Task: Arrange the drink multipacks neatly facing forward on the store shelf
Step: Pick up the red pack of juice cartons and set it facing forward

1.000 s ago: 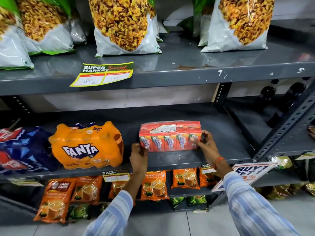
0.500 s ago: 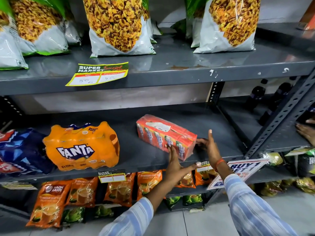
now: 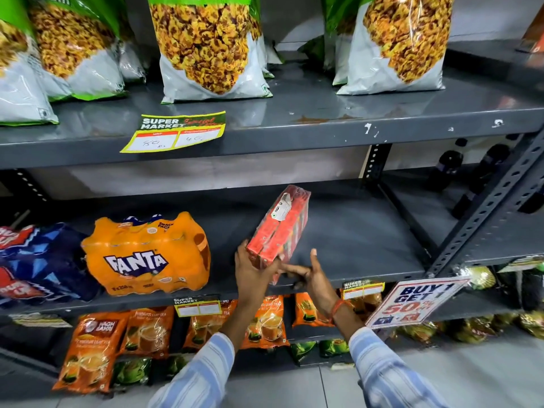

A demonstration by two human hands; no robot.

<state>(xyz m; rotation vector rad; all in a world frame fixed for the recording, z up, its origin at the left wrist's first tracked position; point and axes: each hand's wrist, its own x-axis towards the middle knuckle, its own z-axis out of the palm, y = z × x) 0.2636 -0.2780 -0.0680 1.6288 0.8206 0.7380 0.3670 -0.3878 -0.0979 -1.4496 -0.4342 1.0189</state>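
Observation:
A red shrink-wrapped multipack of juice cartons point(image 3: 281, 223) lies on the grey middle shelf point(image 3: 359, 231), turned so its short end faces me and its length runs back into the shelf. My left hand point(image 3: 254, 270) grips its near end. My right hand point(image 3: 309, 275) is under and beside that same end, fingers spread, touching the pack's lower corner. To the left, an orange Fanta multipack point(image 3: 145, 254) stands with its label facing forward. A blue and red multipack point(image 3: 38, 263) sits at the far left of the same shelf.
Large snack bags point(image 3: 206, 45) line the top shelf above a yellow price tag point(image 3: 173, 131). Orange tea packets point(image 3: 94, 348) hang below the middle shelf. A "Buy 1 Get 1" sign point(image 3: 412, 301) sticks out at the right. Dark bottles point(image 3: 444, 169) stand on the adjoining right shelf.
The red multipack has swung from facing forward to pointing end-on into the shelf. My left hand moved right onto its near end, and my right hand slid in beneath it.

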